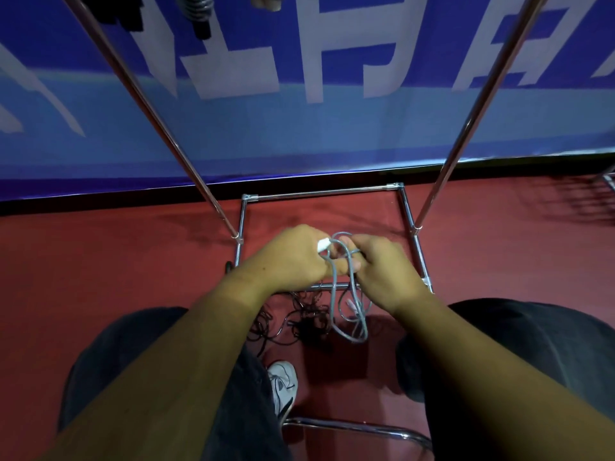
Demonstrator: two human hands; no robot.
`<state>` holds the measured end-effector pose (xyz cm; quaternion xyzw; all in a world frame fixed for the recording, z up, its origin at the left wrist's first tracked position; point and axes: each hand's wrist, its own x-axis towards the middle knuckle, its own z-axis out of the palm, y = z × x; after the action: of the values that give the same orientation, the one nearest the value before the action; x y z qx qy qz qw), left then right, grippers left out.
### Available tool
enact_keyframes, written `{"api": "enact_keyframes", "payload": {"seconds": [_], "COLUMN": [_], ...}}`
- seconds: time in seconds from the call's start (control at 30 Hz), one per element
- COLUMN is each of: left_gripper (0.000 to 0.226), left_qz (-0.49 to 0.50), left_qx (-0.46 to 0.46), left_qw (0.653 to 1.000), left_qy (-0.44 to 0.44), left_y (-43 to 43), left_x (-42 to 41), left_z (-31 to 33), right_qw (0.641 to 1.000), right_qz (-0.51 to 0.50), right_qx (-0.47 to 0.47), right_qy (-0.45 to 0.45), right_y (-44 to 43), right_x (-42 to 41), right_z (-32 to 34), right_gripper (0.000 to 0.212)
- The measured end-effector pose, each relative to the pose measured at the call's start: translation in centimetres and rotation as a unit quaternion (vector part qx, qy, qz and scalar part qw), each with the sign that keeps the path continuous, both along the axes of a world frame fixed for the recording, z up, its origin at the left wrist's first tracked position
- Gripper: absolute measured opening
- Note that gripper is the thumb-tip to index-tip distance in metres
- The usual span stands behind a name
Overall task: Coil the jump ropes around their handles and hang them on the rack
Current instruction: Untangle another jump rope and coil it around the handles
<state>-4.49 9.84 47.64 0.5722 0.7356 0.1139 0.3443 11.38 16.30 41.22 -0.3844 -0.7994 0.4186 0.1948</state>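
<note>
A: Position of the hands?

B: Both are raised together over the rack's base frame (319, 192), close enough that the fingertips nearly meet. The left hand (293, 257) has its fingers curled round a white handle (322, 244), and only the handle's tip shows past the knuckles. The right hand (382, 271) pinches a loop of the grey jump rope (333, 307) between thumb and forefinger.

A: And the rope itself?

B: It is off the floor for the most part. A small loop arches above the fingers between the two hands. Longer loops hang below them, and their lowest bend hangs over the red floor (100, 261) between the person's knees. There is a pale piece among the hanging loops, too small to identify.

A: Anything else down there?

B: A black jump rope (299, 319) lies in a loose tangle on the floor, just left of the grey loops and partly under the near bar of the base frame. No hand touches it.

A: The rack?

B: Chrome tube. Two uprights (149, 104) rise from the side bars and spread out towards the top edge of the view. Dark items (123, 11) and a grey coiled bundle (196, 8) show at the very top, cut off by the edge, so I cannot tell how they hang.

A: Surroundings?

B: A blue banner (432, 128) with large pale lettering stands behind the rack. Nearer the camera are dark trousers and one white shoe (283, 384), with a curved chrome bar (359, 427) below the shoe.
</note>
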Motion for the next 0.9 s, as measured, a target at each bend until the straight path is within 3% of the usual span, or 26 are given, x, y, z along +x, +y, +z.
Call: {"api": "enact_keyframes", "payload": {"seconds": [0.07, 0.13, 0.23, 0.3, 0.4, 0.47, 0.5, 0.53, 0.57, 0.63, 0.7, 0.8, 0.9], "left_gripper": [0.049, 0.037, 0.027, 0.025, 0.018, 0.027, 0.033, 0.038, 0.040, 0.032, 0.015, 0.021, 0.035], "left_qz": [0.007, 0.022, 0.096, 0.168, 0.247, 0.279, 0.284, 0.286, 0.284, 0.243, 0.140, 0.023, -0.003], "left_qx": [0.009, 0.040, 0.104, 0.156, 0.161, 0.167, 0.174, 0.177, 0.175, 0.158, 0.124, 0.030, 0.001], "left_qw": [1.000, 0.998, 0.975, 0.924, 0.798, 0.728, 0.709, 0.717, 0.756, 0.884, 0.971, 0.999, 0.999], "left_qy": [-0.007, -0.050, -0.169, -0.306, -0.526, -0.603, -0.621, -0.611, -0.564, -0.366, -0.149, 0.026, 0.051], "left_y": [0.1, 0.2, 0.2, 0.5, 0.3, 0.2, 0.2, 0.4, 0.5, 0.6, 0.2, -0.1, 0.2], "left_x": [-0.1, 0.1, -0.2, -0.6, -0.6, -0.9, -1.2, -1.6, -2.0, -2.2, -1.6, -0.3, 0.2], "left_z": [-0.1, 0.3, 0.7, 1.1, 3.1, 3.9, 4.0, 3.7, 3.2, 1.6, 0.4, -0.7, -1.1], "right_qw": [1.000, 0.999, 0.999, 0.999, 0.999, 0.997, 0.995, 0.994, 0.992, 0.993, 0.993, 0.992, 0.991], "right_qz": [-0.016, -0.032, -0.039, -0.034, -0.036, -0.034, -0.031, -0.030, -0.034, -0.060, -0.078, -0.071, -0.078], "right_qx": [0.009, 0.022, 0.021, 0.003, 0.024, 0.061, 0.082, 0.101, 0.112, 0.099, 0.094, 0.105, 0.097], "right_qy": [0.012, 0.000, -0.008, -0.009, -0.029, -0.036, -0.039, -0.041, -0.043, -0.024, 0.003, 0.026, 0.056], "right_y": [-0.1, 0.2, 0.8, 1.1, 1.3, 1.3, 1.3, 1.3, 1.3, 1.2, 1.0, 0.6, 0.4], "right_x": [0.1, 0.2, 0.5, 0.8, 0.9, 0.7, 0.6, 0.6, 0.6, 0.6, 0.5, 0.2, 0.1], "right_z": [0.3, 0.3, -0.3, -0.8, -1.4, -1.7, -1.7, -1.8, -1.9, -1.7, -1.4, -0.6, 0.2], "right_gripper": [0.040, 0.042, 0.023, 0.014, 0.017, 0.014, 0.012, 0.013, 0.015, 0.020, 0.020, 0.020, 0.025]}}
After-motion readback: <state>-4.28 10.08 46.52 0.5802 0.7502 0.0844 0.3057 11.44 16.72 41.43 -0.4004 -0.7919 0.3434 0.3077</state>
